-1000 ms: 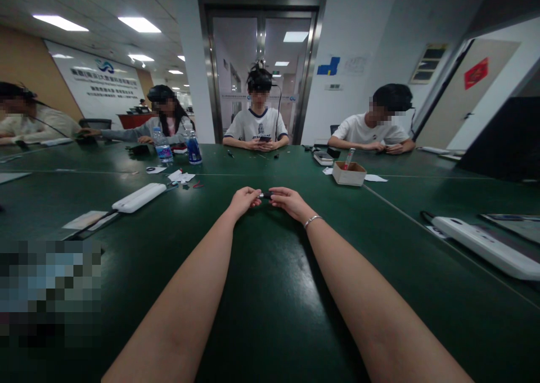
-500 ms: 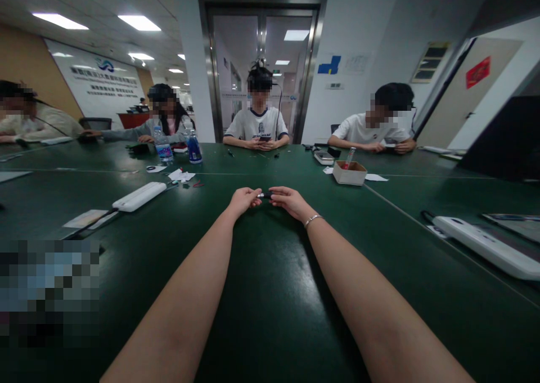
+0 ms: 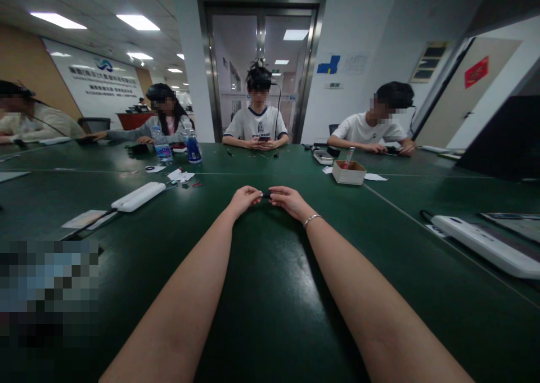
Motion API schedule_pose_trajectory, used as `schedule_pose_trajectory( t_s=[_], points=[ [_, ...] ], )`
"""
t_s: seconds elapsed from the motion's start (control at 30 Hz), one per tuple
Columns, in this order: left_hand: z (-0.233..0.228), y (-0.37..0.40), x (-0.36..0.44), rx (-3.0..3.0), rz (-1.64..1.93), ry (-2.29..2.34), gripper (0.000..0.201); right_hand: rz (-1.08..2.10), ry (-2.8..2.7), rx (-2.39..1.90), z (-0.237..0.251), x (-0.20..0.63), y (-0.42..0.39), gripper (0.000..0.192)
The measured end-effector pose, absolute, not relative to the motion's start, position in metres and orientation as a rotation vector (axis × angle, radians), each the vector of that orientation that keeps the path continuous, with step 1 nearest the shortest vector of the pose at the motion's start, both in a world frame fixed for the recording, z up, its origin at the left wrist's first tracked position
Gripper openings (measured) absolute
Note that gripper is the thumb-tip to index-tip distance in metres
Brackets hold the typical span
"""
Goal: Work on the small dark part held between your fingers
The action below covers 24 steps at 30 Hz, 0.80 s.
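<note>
Both of my hands meet over the green table (image 3: 270, 293), pinching a small black object with a silver end (image 3: 266, 194). My left hand (image 3: 245, 199) has its thumb and fingers closed on the silver end at the left. On the right, my right hand (image 3: 290, 199) grips the black part between thumb and fingers, and a silver bracelet (image 3: 312, 220) circles that wrist. The fingers cover much of the object, and it is too small for me to tell its kind.
White power strips (image 3: 139, 197) lie to the left and right (image 3: 485, 245). Ahead stand two bottles (image 3: 193, 148), paper scraps (image 3: 180, 175) and an open box (image 3: 349, 172) with a tube in it. Several people sit around the table, one (image 3: 257, 125) directly opposite.
My hands stay in nearly the same place. Less of the silver end shows between my fingers now. The person at the right has shifted their hands slightly.
</note>
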<state>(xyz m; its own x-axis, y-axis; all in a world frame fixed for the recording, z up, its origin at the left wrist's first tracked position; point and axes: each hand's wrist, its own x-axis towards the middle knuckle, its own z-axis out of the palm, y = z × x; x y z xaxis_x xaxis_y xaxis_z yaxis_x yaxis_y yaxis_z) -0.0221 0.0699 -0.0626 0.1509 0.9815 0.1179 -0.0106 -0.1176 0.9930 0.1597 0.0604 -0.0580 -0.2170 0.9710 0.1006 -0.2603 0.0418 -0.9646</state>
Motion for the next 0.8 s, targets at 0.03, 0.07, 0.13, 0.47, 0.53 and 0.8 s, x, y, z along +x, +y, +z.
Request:
schedule_pose_trajectory(
  t_s=[0.03,0.07,0.13,0.47,0.53,0.8],
  points=[
    [-0.063,0.069,-0.022,1.371,1.195,1.031,0.027,1.430,-1.205,-0.848,-0.058,0.160,0.060,0.022],
    [-0.062,0.069,-0.022,1.379,1.207,1.028,0.029,1.431,-1.201,-0.847,-0.058,0.160,0.061,0.022],
    [-0.061,0.067,-0.020,1.374,1.216,1.022,0.030,1.430,-1.192,-0.846,-0.059,0.160,0.061,0.021],
    [-0.053,0.064,-0.016,1.418,1.113,1.131,0.014,1.434,-1.203,-0.847,-0.061,0.160,0.062,0.021],
    [-0.052,0.063,-0.016,1.383,1.128,1.105,0.016,1.435,-1.195,-0.849,-0.060,0.160,0.061,0.021],
    [-0.053,0.061,-0.016,1.500,1.069,1.138,0.017,1.447,-1.206,-0.848,-0.059,0.161,0.061,0.022]
  ],
)
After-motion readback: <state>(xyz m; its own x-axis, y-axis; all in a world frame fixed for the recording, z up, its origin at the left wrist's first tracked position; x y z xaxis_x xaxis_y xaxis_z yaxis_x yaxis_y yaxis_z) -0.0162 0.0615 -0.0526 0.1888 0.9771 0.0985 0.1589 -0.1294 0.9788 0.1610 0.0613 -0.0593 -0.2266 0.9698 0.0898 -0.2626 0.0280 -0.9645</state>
